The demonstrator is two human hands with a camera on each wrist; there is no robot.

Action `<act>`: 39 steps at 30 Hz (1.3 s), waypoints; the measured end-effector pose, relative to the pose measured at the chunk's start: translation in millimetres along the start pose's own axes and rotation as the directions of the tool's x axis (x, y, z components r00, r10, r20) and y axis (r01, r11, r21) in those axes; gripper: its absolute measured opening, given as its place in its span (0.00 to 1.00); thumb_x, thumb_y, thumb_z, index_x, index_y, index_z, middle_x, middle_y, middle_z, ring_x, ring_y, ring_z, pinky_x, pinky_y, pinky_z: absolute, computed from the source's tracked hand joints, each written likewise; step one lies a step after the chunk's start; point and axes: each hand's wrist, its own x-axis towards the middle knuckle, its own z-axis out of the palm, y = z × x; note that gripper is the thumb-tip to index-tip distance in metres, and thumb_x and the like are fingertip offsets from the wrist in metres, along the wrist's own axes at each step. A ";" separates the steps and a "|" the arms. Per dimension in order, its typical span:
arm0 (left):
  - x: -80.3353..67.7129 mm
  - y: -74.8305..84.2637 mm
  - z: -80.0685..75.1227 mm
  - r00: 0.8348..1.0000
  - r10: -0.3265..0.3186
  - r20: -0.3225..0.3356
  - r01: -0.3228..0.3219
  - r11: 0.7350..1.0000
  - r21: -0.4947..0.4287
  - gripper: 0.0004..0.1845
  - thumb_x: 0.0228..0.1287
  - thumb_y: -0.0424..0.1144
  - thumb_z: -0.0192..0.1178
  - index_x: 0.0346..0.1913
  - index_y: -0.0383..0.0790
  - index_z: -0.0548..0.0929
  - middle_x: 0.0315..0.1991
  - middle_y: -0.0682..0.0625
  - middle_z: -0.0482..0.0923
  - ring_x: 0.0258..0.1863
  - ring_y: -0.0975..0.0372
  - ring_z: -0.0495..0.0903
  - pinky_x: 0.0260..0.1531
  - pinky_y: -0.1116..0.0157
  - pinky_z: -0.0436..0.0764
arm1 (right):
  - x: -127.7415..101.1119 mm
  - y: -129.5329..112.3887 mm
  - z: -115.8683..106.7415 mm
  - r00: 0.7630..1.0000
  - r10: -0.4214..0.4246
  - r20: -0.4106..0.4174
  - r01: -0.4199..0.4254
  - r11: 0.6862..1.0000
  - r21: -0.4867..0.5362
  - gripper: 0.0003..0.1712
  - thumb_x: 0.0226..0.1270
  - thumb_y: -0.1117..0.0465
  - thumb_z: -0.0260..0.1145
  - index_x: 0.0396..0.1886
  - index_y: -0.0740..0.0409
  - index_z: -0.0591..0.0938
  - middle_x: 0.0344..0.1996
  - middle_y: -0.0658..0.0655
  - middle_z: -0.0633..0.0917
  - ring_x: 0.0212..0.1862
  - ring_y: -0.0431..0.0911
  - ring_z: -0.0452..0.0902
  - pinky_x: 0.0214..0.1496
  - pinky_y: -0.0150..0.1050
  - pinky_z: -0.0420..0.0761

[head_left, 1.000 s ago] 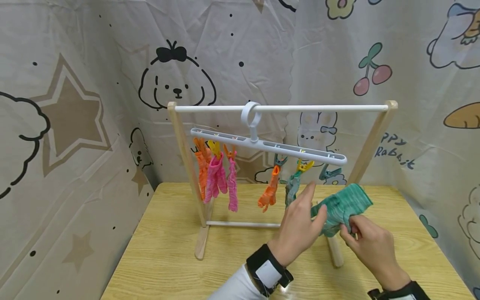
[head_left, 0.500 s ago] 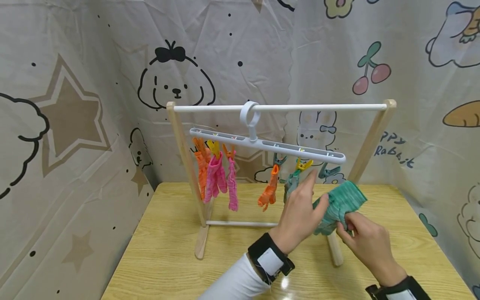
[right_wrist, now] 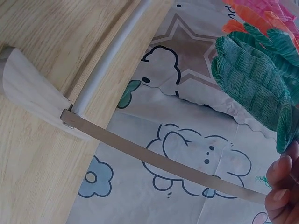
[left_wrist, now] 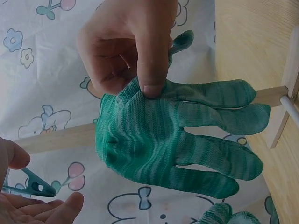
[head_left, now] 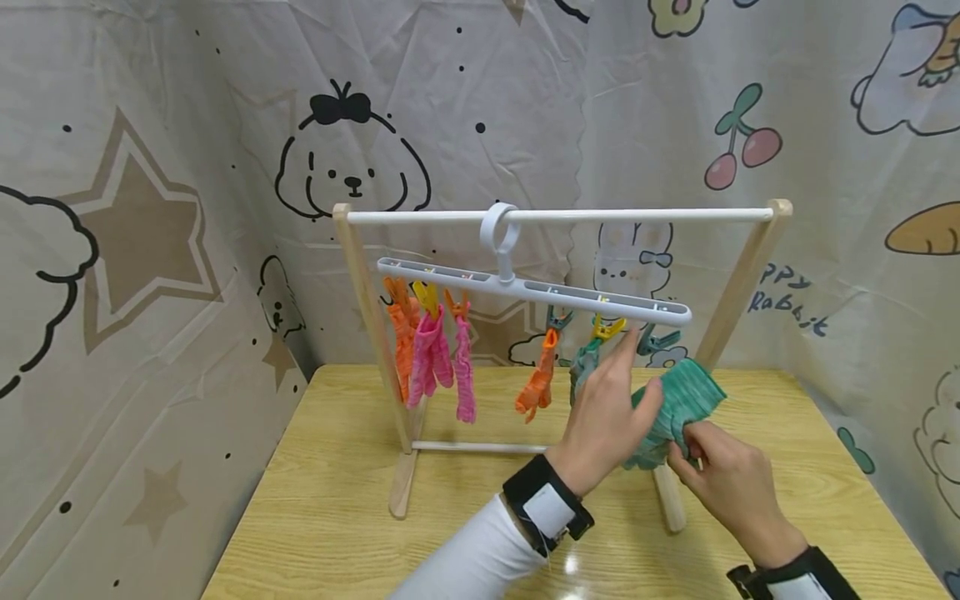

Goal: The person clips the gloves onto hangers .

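Note:
My right hand (head_left: 731, 479) pinches a green knitted glove (head_left: 688, 396) between thumb and fingers. In the left wrist view the glove lies sideways, its fingers pointing right and the right thumb (left_wrist: 152, 70) pressed on its edge. My left hand (head_left: 603, 421) is raised, fingers extended, just left of a blue-grey clothespin (head_left: 658, 341) under the hanger's right end. In the left wrist view this clothespin (left_wrist: 39, 186) sits between the left thumb (left_wrist: 17, 156) and fingers (left_wrist: 44, 210), which stand apart around it. Another green glove (head_left: 582, 367) hangs from a yellow clothespin (head_left: 607, 328), partly behind the left hand.
A grey-white hanger (head_left: 532, 292) hangs from the white rod (head_left: 637, 215) of a wooden stand on the table (head_left: 315, 483). Clipped to it are orange gloves (head_left: 537, 387) and pink gloves (head_left: 430, 354). A printed cloth (head_left: 187, 333) encloses the sides and back.
The right hand has brought the green glove left, nearer the left hand. My left hand has shifted slightly right and up toward the blue-grey clothespin.

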 end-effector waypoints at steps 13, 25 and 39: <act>9.8 5.0 -1.5 1.000 0.000 -0.002 0.000 0.999 0.038 0.36 0.74 0.42 0.56 0.79 0.40 0.57 0.72 0.44 0.72 0.14 0.71 0.59 0.12 0.78 0.60 | 0.2 -5.9 1.6 1.000 -0.001 0.016 0.001 1.000 0.015 0.28 0.76 0.40 0.44 0.25 0.54 0.75 0.16 0.44 0.71 0.20 0.28 0.55 0.17 0.24 0.57; 17.4 10.1 -4.9 1.000 0.006 -0.026 -0.003 0.996 0.094 0.26 0.75 0.47 0.57 0.70 0.39 0.72 0.54 0.47 0.85 0.46 0.65 0.83 0.37 0.77 0.78 | -1.0 -8.0 3.3 1.000 -0.005 0.013 0.005 1.000 0.030 0.27 0.75 0.41 0.44 0.25 0.54 0.75 0.16 0.43 0.71 0.20 0.27 0.54 0.17 0.23 0.56; 21.5 13.6 -7.3 0.999 0.004 -0.051 0.001 0.994 0.112 0.17 0.71 0.55 0.61 0.50 0.45 0.83 0.34 0.55 0.84 0.28 0.71 0.77 0.24 0.83 0.64 | 0.1 -10.0 2.2 1.000 -0.019 0.014 0.019 1.000 0.019 0.29 0.77 0.40 0.44 0.25 0.54 0.75 0.16 0.43 0.71 0.20 0.27 0.54 0.17 0.23 0.56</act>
